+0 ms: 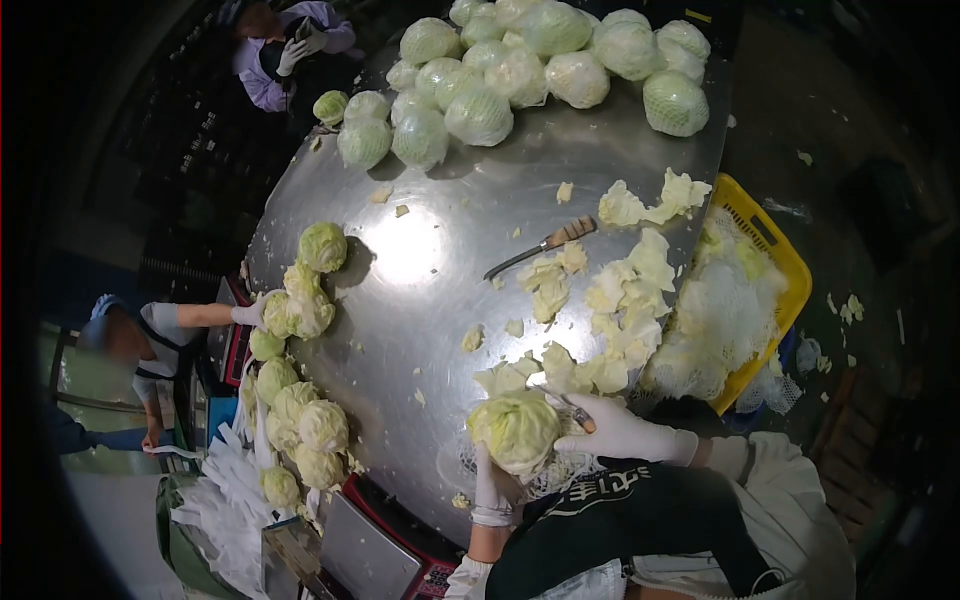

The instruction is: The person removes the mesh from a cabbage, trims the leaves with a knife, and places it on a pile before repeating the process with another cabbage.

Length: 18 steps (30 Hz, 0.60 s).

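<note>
At the near edge of a metal table point(440, 240), we are steadying a pale green cabbage point(515, 430) above white netting point(560, 475). Our gloved left hand point(490, 490) is cupping it from the near left, fingers partly curved and moderately open — apparently to bear its weight. Our gloved right hand point(625, 432) is closing narrowly around a small tool point(583, 420) at the cabbage's right side, seemingly keeping the tool handy; its far fingers are too hidden for us to tell how they are bent. Loose leaves point(630, 290) are lying just beyond, probably dropped within easy reach, with a curved knife point(540, 247) resting farther off. A yellow basket point(790, 270) is standing at the right edge — likely placed to catch scraps — while wrapped cabbages point(480, 115) are crowding the far side and a co-worker point(175, 325) is touching unwrapped ones at left.
</note>
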Tool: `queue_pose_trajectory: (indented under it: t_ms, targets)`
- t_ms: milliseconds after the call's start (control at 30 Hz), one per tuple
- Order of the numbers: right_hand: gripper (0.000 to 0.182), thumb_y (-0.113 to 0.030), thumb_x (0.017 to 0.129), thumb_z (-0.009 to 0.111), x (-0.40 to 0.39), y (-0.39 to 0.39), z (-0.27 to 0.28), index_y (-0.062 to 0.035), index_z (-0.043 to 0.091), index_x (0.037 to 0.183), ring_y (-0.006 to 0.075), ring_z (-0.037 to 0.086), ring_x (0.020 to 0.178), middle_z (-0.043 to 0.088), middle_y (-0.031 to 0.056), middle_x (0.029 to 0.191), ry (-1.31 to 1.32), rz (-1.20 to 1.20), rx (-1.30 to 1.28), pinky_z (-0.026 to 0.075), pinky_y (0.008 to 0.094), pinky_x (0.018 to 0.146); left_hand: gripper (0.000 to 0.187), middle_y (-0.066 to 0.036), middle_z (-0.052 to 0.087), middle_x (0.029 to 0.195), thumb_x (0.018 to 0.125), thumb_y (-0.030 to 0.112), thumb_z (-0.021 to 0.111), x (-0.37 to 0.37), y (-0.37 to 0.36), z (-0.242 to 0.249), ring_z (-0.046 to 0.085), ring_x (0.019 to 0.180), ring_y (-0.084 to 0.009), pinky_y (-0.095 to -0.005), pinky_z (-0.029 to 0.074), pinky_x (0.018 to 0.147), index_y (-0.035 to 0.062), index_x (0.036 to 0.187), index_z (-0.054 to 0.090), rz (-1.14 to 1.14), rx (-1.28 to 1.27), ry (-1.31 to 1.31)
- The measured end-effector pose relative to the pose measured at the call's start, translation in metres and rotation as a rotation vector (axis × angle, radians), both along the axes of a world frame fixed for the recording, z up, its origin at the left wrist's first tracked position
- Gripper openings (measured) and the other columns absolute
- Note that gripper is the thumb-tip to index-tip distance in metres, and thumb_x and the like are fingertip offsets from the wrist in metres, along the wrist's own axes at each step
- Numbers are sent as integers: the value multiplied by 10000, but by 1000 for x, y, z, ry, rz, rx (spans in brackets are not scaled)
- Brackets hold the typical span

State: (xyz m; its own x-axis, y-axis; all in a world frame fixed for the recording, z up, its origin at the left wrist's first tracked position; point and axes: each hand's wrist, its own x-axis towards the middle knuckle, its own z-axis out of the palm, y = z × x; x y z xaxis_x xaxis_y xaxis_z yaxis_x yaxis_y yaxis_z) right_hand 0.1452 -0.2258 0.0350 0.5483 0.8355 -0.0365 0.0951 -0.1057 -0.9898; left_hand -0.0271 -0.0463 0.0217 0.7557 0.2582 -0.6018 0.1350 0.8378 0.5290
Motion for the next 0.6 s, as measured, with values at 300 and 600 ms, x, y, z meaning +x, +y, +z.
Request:
queue_pose_trajectory:
  t_ms: [300,600]
  targets:
    - [609,-276,889,771,30,3,-17,4,516,1366,86,442,705,527,2,850,194,-41,-81,413,266,607,943,-190,524,1270,727,283,903,39,8,34,557,1205,-275,-381,506,956,6,1446,359,-125,1193,363]
    - [570,-288,917,715,40,5,-39,32,519,1345,165,553,755,613,101,878,35,-246,-47,479,330,707,858,-182,517,1243,650,323,934,64,24,38,557,1135,-322,-433,449,1016,-1,1328,519,-514,1519,-28]
